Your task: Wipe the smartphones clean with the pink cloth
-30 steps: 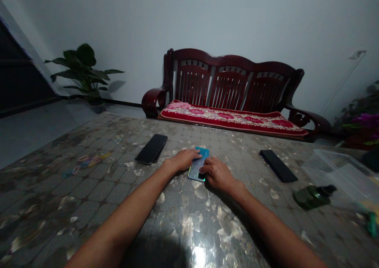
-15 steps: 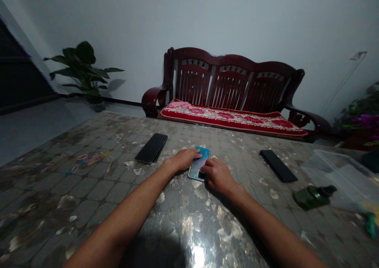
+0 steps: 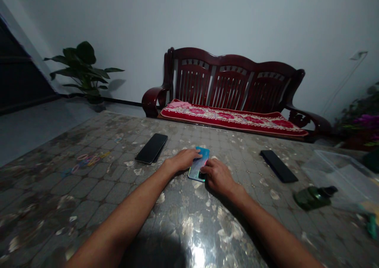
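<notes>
A phone [image 3: 196,167] with a shiny blue back lies flat on the table in front of me. My left hand [image 3: 187,158] grips it from the left, its fingertips reaching over the upper part of the back. On the other side, my right hand [image 3: 217,174] has its fingers curled and pressed together over the lower right of the phone. A small dark thing [image 3: 202,176] shows under those fingertips, too small to name. To the left lies a black phone [image 3: 152,148], screen up. Another dark phone [image 3: 278,166] rests further right.
Several coloured rubber bands [image 3: 91,159] lie on the left of the patterned table [image 3: 97,208]. At right are a green pump bottle [image 3: 314,197] on its side and a clear plastic box [image 3: 340,173]. A wooden bench [image 3: 227,86] stands beyond the table.
My right fingers have shifted slightly over the phone's back, and more of the dark thing shows beneath them. My left hand and the phone look almost unmoved.
</notes>
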`<state>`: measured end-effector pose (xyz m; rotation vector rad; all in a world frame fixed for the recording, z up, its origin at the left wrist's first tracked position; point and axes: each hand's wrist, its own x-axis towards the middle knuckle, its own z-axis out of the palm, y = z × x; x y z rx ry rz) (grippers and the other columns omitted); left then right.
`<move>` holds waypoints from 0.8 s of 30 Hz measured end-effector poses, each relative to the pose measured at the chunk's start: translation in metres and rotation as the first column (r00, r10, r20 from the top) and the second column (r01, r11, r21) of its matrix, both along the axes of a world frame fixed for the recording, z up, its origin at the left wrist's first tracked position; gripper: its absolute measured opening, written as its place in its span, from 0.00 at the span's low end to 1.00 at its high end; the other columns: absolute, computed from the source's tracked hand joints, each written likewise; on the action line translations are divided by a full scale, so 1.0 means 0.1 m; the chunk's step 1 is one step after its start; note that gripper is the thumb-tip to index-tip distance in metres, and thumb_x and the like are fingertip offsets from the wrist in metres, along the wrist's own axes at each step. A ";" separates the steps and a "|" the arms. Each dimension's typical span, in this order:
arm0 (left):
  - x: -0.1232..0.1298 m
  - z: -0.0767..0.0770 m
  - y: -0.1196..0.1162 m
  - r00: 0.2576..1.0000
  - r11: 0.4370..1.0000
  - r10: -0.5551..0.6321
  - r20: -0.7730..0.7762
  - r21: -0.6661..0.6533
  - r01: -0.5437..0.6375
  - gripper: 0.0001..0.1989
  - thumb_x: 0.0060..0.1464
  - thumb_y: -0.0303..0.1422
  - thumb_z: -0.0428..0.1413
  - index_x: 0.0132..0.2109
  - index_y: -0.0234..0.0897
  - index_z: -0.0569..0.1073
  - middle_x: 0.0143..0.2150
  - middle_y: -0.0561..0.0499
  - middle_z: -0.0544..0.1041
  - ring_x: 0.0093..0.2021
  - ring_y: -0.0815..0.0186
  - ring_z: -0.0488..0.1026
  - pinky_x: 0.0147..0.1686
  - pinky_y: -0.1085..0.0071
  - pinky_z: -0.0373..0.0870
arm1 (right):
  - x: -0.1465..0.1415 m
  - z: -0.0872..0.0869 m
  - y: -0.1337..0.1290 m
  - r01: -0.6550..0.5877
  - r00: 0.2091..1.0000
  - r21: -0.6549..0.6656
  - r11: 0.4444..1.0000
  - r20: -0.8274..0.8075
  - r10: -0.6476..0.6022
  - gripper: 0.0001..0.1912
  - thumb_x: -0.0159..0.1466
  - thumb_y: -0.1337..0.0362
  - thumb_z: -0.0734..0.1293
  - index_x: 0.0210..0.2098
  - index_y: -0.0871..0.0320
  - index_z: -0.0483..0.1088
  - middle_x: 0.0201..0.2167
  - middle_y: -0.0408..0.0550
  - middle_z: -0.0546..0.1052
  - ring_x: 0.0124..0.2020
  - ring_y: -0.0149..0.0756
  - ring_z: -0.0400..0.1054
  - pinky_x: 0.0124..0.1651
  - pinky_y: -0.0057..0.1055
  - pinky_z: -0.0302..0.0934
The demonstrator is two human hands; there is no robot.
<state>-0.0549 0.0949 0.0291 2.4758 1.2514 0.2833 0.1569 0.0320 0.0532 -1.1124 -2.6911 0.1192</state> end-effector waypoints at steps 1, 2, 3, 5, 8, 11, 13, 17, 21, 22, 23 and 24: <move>0.00 0.00 0.00 1.000 1.000 0.002 -0.008 -0.001 -0.002 0.20 0.63 0.26 0.50 0.60 0.40 0.74 0.67 0.45 0.66 0.65 0.52 0.66 0.64 0.53 0.61 | -0.01 0.00 -0.02 -0.013 1.000 0.000 1.000 -0.001 0.013 0.14 0.60 0.74 0.63 0.40 0.57 0.78 0.39 0.52 0.74 0.42 0.40 0.65 0.44 0.33 0.55; 0.00 0.01 -0.01 1.000 1.000 0.005 -0.013 0.000 -0.005 0.20 0.63 0.26 0.50 0.60 0.40 0.73 0.68 0.44 0.65 0.65 0.52 0.66 0.64 0.52 0.61 | -0.01 0.01 -0.04 -0.030 1.000 0.001 1.000 0.002 0.030 0.14 0.60 0.73 0.63 0.40 0.57 0.78 0.38 0.52 0.74 0.42 0.40 0.65 0.43 0.33 0.55; 0.00 0.01 -0.01 1.000 1.000 0.008 -0.018 0.002 -0.008 0.20 0.63 0.26 0.50 0.60 0.40 0.73 0.68 0.44 0.65 0.65 0.52 0.66 0.64 0.52 0.61 | 0.00 0.01 -0.07 -0.051 0.999 0.001 0.999 0.007 0.051 0.13 0.60 0.73 0.63 0.39 0.57 0.77 0.37 0.51 0.73 0.41 0.40 0.65 0.43 0.33 0.54; 0.00 0.00 -0.01 0.999 1.000 0.003 -0.033 0.010 -0.003 0.21 0.63 0.25 0.51 0.60 0.40 0.73 0.68 0.45 0.65 0.65 0.53 0.66 0.64 0.53 0.61 | 0.01 0.03 -0.11 -0.090 0.996 -0.006 0.996 0.018 0.090 0.11 0.61 0.72 0.63 0.37 0.57 0.77 0.36 0.51 0.73 0.40 0.39 0.65 0.42 0.32 0.54; 0.00 0.00 0.00 0.999 1.000 -0.013 -0.050 0.028 0.014 0.21 0.62 0.25 0.50 0.61 0.40 0.73 0.68 0.45 0.65 0.65 0.54 0.66 0.64 0.55 0.62 | 0.03 0.04 -0.10 -0.083 0.997 -0.011 0.997 0.005 0.083 0.12 0.60 0.73 0.63 0.37 0.56 0.77 0.37 0.51 0.74 0.41 0.40 0.65 0.43 0.32 0.54; 0.00 0.01 0.00 0.999 0.999 -0.012 -0.043 0.034 0.013 0.20 0.63 0.27 0.50 0.60 0.39 0.74 0.67 0.43 0.66 0.64 0.53 0.67 0.63 0.54 0.62 | 0.00 0.02 -0.02 0.018 0.999 -0.009 1.000 -0.027 -0.018 0.14 0.60 0.73 0.63 0.39 0.56 0.78 0.39 0.51 0.75 0.41 0.40 0.66 0.44 0.33 0.55; 0.01 0.01 -0.01 0.999 1.000 -0.007 -0.041 0.030 0.008 0.19 0.64 0.27 0.50 0.59 0.38 0.74 0.67 0.42 0.66 0.64 0.52 0.67 0.63 0.53 0.62 | -0.03 0.01 0.02 0.066 0.997 -0.009 0.998 -0.035 -0.067 0.13 0.60 0.73 0.63 0.38 0.56 0.78 0.39 0.52 0.75 0.41 0.41 0.66 0.43 0.33 0.56; 0.01 0.03 -0.01 0.997 0.999 -0.023 -0.068 0.033 0.025 0.19 0.64 0.28 0.50 0.60 0.39 0.73 0.67 0.43 0.67 0.64 0.53 0.67 0.63 0.55 0.62 | -0.09 0.03 -0.03 -0.008 1.000 0.007 1.000 -0.003 0.008 0.12 0.61 0.73 0.63 0.36 0.57 0.78 0.38 0.52 0.75 0.41 0.40 0.66 0.43 0.32 0.56; 0.02 0.04 -0.02 0.996 0.999 -0.018 -0.086 0.031 0.021 0.20 0.65 0.29 0.49 0.61 0.38 0.72 0.67 0.42 0.66 0.65 0.53 0.67 0.64 0.55 0.61 | -0.07 0.06 -0.10 -0.113 0.993 0.005 0.994 0.030 0.113 0.12 0.61 0.71 0.63 0.37 0.57 0.78 0.36 0.51 0.74 0.40 0.40 0.66 0.43 0.32 0.56; 0.02 0.04 -0.02 0.997 0.999 -0.016 -0.078 0.028 0.018 0.20 0.65 0.29 0.49 0.61 0.38 0.72 0.67 0.42 0.66 0.65 0.52 0.66 0.63 0.54 0.61 | -0.06 0.06 -0.10 -0.111 0.993 0.000 0.994 0.028 0.111 0.12 0.61 0.71 0.63 0.38 0.56 0.78 0.36 0.51 0.74 0.40 0.40 0.66 0.42 0.32 0.56; 0.02 0.04 -0.02 0.998 1.000 -0.014 -0.066 0.027 0.016 0.20 0.64 0.28 0.49 0.61 0.38 0.72 0.67 0.42 0.66 0.65 0.52 0.66 0.63 0.54 0.61 | -0.06 0.06 -0.08 -0.096 0.995 -0.007 0.995 0.022 0.096 0.13 0.61 0.72 0.63 0.38 0.56 0.78 0.37 0.51 0.74 0.40 0.40 0.66 0.43 0.32 0.56; 0.02 0.04 -0.02 0.998 1.000 -0.013 -0.054 0.024 0.015 0.20 0.64 0.28 0.50 0.60 0.38 0.73 0.67 0.42 0.66 0.64 0.52 0.67 0.63 0.53 0.61 | -0.05 0.06 -0.05 -0.074 0.997 -0.015 0.997 0.013 0.074 0.14 0.60 0.72 0.63 0.39 0.56 0.78 0.37 0.51 0.75 0.41 0.40 0.66 0.43 0.32 0.56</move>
